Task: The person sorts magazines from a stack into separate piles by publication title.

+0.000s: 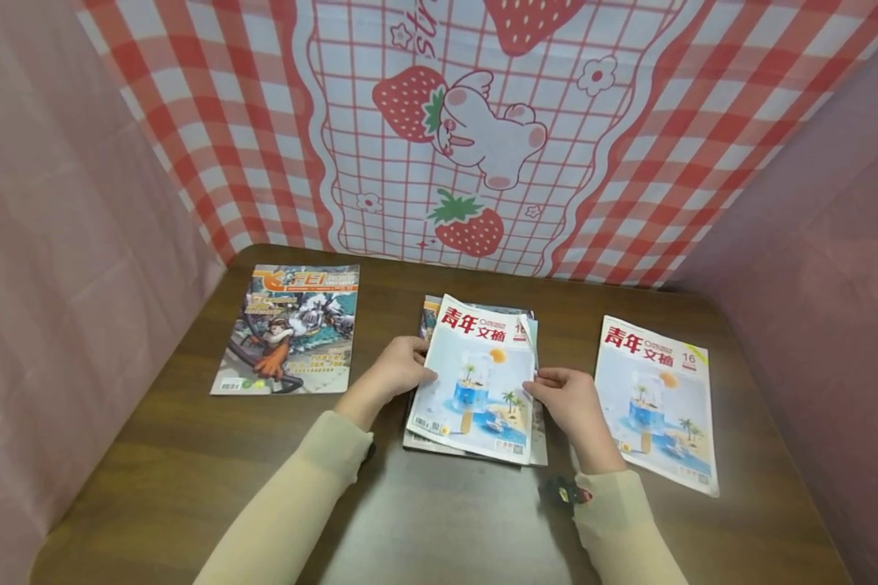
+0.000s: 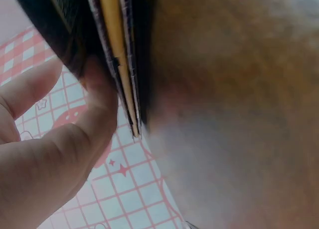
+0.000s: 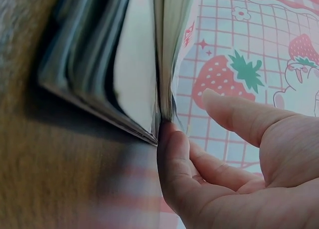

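Currently, left hand and right hand grasp the top magazine, fingers bent.

A curtained-off nook, of what building unclear: plain pinkish drapes flank a wood-grain table, and a strawberry-print cloth hangs behind it

On the bench, left grip and right grip touch a magazine pile at its sides; a comic lies left of the pile, another magazine right, strawberry cloth behind.
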Demonstrator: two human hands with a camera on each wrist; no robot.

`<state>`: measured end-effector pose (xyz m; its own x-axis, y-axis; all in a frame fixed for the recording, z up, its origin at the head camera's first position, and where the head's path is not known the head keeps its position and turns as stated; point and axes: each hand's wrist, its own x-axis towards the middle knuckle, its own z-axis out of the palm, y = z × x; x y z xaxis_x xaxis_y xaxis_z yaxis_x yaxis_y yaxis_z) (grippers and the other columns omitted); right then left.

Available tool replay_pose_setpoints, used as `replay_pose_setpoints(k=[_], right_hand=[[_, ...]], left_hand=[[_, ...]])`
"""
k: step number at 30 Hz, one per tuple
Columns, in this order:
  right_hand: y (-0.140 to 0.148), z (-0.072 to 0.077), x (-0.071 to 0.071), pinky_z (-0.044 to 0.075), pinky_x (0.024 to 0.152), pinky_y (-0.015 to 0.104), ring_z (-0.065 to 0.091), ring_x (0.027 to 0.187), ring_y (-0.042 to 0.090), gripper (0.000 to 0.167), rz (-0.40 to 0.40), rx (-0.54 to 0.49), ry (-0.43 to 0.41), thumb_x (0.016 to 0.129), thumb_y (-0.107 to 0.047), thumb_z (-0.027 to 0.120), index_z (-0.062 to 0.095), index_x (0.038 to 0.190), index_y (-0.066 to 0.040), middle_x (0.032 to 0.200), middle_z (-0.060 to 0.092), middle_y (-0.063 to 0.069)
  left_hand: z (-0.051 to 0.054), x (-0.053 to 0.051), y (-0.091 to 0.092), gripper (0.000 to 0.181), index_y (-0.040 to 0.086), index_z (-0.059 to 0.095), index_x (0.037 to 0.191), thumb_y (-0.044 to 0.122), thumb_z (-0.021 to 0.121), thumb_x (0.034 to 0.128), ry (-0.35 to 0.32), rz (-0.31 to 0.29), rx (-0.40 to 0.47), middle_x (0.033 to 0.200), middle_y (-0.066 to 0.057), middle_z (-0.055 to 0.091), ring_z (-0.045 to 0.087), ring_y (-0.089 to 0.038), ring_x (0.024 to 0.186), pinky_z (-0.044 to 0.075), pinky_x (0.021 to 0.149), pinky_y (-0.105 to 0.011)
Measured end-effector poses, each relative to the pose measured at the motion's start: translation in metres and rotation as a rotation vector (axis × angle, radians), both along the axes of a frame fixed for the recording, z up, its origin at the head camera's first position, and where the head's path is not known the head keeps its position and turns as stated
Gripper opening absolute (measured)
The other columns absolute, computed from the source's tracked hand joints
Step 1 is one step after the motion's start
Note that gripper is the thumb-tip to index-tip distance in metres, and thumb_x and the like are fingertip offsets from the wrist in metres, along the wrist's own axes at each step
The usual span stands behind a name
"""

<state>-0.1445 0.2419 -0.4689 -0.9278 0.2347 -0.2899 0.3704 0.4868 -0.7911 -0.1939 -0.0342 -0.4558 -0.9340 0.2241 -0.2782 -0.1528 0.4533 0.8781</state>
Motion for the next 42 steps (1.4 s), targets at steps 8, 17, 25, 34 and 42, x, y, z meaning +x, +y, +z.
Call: replay_pose_setpoints(k=[8, 17, 25, 34, 42], right_hand=[[-0.001, 0.003, 0.002, 0.050, 0.097, 0.049, 0.063, 0.109, 0.031, 0.050, -0.010, -0.028, -0.019, 0.094, -0.023, 0.076, 0.062, 0.134, 0.004, 0.119, 0.068, 0.019], [-0.001, 0.000, 0.003, 0.051, 0.095, 0.048, 0.063, 0.108, 0.030, 0.048, 0.000, -0.009, 0.001, 0.094, -0.021, 0.076, 0.063, 0.132, 0.004, 0.118, 0.068, 0.019], [0.000, -0.001, 0.004, 0.051, 0.093, 0.048, 0.062, 0.108, 0.030, 0.050, 0.022, 0.008, 0.040, 0.094, -0.024, 0.075, 0.062, 0.132, 0.006, 0.117, 0.069, 0.020], [0.000, 0.004, 0.005, 0.050, 0.094, 0.050, 0.061, 0.108, 0.032, 0.051, 0.075, 0.045, 0.001, 0.095, -0.030, 0.073, 0.063, 0.132, 0.005, 0.118, 0.069, 0.019], [0.001, 0.006, 0.004, 0.048, 0.098, 0.054, 0.061, 0.111, 0.034, 0.049, 0.057, 0.042, -0.031, 0.096, -0.027, 0.073, 0.063, 0.132, 0.005, 0.119, 0.068, 0.020]], left_hand=[[-0.005, 0.004, -0.001, 0.066, -0.005, 0.048, 0.147, -0.013, 0.070, 0.0851, 0.000, 0.015, 0.028, 0.095, -0.016, 0.064, 0.065, -0.027, 0.086, 0.058, 0.073, -0.034], [-0.007, 0.008, 0.001, 0.069, -0.001, 0.050, 0.147, -0.021, 0.063, 0.0830, -0.005, 0.098, 0.194, 0.098, -0.018, 0.067, 0.066, -0.029, 0.088, 0.059, 0.072, -0.035], [-0.005, 0.006, 0.001, 0.068, 0.002, 0.048, 0.150, -0.021, 0.060, 0.0872, -0.132, 0.174, 0.404, 0.104, -0.017, 0.069, 0.065, -0.026, 0.094, 0.056, 0.079, -0.032], [0.007, 0.011, 0.004, 0.066, 0.005, 0.048, 0.150, -0.021, 0.057, 0.0898, -0.170, 0.173, 0.515, 0.105, -0.018, 0.069, 0.066, -0.026, 0.093, 0.055, 0.076, -0.033], [-0.003, 0.012, 0.005, 0.067, -0.004, 0.047, 0.145, -0.018, 0.061, 0.0806, -0.076, 0.121, 0.285, 0.092, -0.018, 0.064, 0.063, -0.026, 0.081, 0.054, 0.067, -0.030]])
